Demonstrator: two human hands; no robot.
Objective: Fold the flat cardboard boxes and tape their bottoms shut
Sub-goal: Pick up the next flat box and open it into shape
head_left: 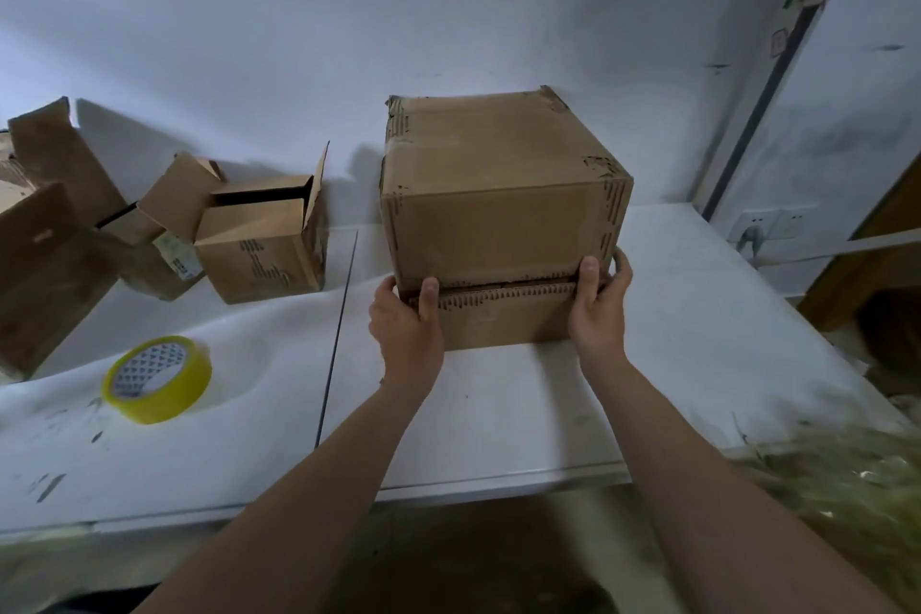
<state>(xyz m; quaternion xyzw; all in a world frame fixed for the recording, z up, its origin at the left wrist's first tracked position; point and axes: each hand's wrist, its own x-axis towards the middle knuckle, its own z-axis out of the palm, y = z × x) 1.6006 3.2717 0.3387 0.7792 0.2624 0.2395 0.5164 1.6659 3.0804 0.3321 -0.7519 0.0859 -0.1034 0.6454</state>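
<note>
1. Two bare forearms reach in from the bottom edge, over the near rim of a white table [498,419].
2. One roll of tape [157,379], yellow-rimmed, lies on the table to the left of the arms, well apart from both hands.
3. The left hand [406,319] grips the lower left corner of a single cardboard box [498,194]. Its thumb is laid on the front face and its fingers are wrapped round the side.
4. The right hand [598,304] grips the lower right corner the same way, thumb on the front, fingers curled round the edge.
5. Both thumbs sit at a horizontal seam [503,287] where two panels meet across the box's near face. The box stands on the table between the hands, its far side close to the wall, with torn paper along its edges.
6. Further left, one open-topped box [264,244] stands with its flaps up. Beside it sits a jumble of other boxes [50,254], perhaps three, though they overlap too much for a sure count.
7. At far right, two white wall sockets [770,224] sit side by side.
</note>
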